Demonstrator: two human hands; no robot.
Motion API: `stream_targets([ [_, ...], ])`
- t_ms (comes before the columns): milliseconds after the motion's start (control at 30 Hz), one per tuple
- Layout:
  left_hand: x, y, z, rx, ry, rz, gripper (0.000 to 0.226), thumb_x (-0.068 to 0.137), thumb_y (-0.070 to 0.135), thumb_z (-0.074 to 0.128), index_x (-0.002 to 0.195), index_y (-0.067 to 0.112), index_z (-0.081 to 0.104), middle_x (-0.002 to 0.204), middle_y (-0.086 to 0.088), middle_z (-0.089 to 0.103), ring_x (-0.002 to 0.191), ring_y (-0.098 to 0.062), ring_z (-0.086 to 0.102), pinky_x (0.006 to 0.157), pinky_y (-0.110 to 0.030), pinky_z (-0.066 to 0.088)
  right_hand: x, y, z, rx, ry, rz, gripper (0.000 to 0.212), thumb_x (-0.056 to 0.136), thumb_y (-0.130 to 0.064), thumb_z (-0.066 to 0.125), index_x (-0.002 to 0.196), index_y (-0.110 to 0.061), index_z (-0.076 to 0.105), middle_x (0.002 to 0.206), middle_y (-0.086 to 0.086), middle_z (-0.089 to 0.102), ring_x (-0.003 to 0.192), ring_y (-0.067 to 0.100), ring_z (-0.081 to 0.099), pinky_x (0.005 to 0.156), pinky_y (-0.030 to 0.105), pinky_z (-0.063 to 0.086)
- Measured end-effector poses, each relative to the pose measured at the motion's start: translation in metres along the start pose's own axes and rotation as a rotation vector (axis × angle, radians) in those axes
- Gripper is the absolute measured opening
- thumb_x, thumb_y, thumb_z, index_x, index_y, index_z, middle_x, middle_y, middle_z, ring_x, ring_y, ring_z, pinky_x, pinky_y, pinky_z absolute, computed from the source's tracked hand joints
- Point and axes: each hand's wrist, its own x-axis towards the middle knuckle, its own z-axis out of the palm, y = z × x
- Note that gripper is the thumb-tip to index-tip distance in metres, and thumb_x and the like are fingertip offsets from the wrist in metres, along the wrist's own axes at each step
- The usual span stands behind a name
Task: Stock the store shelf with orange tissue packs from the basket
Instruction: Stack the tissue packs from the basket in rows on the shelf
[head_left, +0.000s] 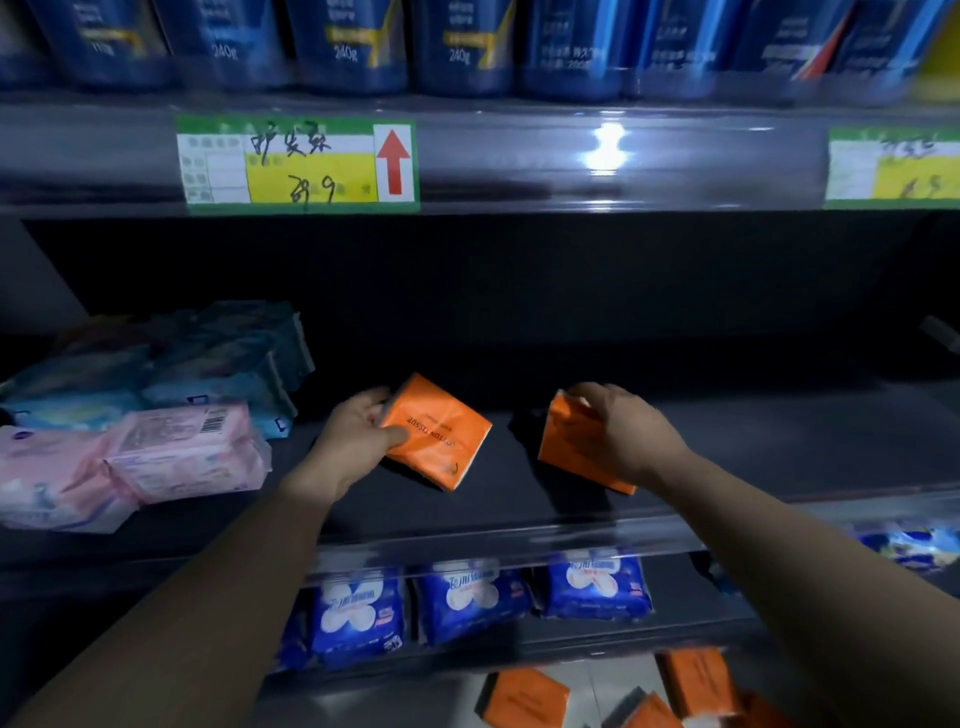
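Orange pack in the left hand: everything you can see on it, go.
The flat, roughly square orange tissue pack in glossy plastic wrap carries dark print, upside down to the camera, partly legible as TISSUE, with a paler side edge at its near corner. It is turned diamond-wise over the dark middle shelf, left of and apart from the second orange pack. The left hand holds its left corner, thumb on top. Whether it rests on the shelf cannot be told.
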Motion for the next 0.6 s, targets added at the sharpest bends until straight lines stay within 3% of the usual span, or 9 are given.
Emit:
stream_targets([
  [67,0.003,0.001,-0.002,-0.044,0.004,0.01,0.051,0.082,0.002,0.065,0.124,0.028,0.053,0.103,0.008,0.064,0.094,-0.011,0.062,0.068,-0.024,0.05,0.0,0.008,-0.002,-0.142,-0.047,-0.015,0.068,0.082,-0.049,0.059,0.142,-0.038,0.029,0.127,0.007,0.05,0.117,0.029,0.051,0.085,0.032,0.04],
  [133,0.005,0.002,-0.002,-0.097,0.013,-0.01,0.054,0.084,0.004,0.062,0.129,0.03,0.048,0.106,0.007,0.062,0.094,-0.011,0.061,0.065,-0.029,0.054,0.001,0.013,-0.005,-0.238,-0.1,-0.002,0.075,0.081,-0.056,0.055,0.144,-0.046,0.016,0.128,0.007,0.046,0.118,0.029,0.05,0.084,0.033,0.038],
  [233,0.008,0.002,0.003,-0.174,0.004,-0.038,0.061,0.083,-0.003,0.059,0.136,0.024,0.042,0.107,-0.001,0.063,0.096,-0.018,0.063,0.07,-0.035,0.057,0.003,0.014,-0.007,-0.22,-0.159,0.028,0.077,0.081,-0.051,0.054,0.144,-0.05,0.009,0.133,0.008,0.042,0.119,0.03,0.049,0.079,0.03,0.037],
  [367,0.017,0.008,0.004,-0.076,0.119,0.031,0.074,0.072,0.0,0.068,0.138,0.017,0.039,0.106,-0.005,0.063,0.098,-0.022,0.061,0.085,-0.035,0.051,0.006,0.008,-0.008,0.02,-0.075,0.019,0.078,0.079,-0.034,0.065,0.146,-0.035,0.024,0.133,0.009,0.048,0.119,0.029,0.051,0.088,0.032,0.042],
  [467,0.034,0.019,-0.002,-0.029,0.298,0.09,0.083,0.065,0.008,0.074,0.138,0.021,0.036,0.109,0.002,0.058,0.097,-0.016,0.057,0.075,-0.023,0.045,0.013,0.006,-0.006,0.18,0.048,0.046,0.065,0.079,-0.023,0.069,0.137,-0.017,0.039,0.124,0.011,0.056,0.109,0.028,0.057,0.089,0.034,0.047],
  [600,0.055,0.028,-0.002,0.205,0.32,0.215,0.058,0.072,0.016,0.071,0.126,0.018,0.047,0.107,-0.001,0.062,0.091,-0.019,0.059,0.073,-0.026,0.043,0.021,0.004,-0.003,0.274,0.113,0.063,0.048,0.079,-0.026,0.073,0.118,-0.012,0.05,0.105,0.007,0.062,0.088,0.023,0.061,0.074,0.036,0.051],
])
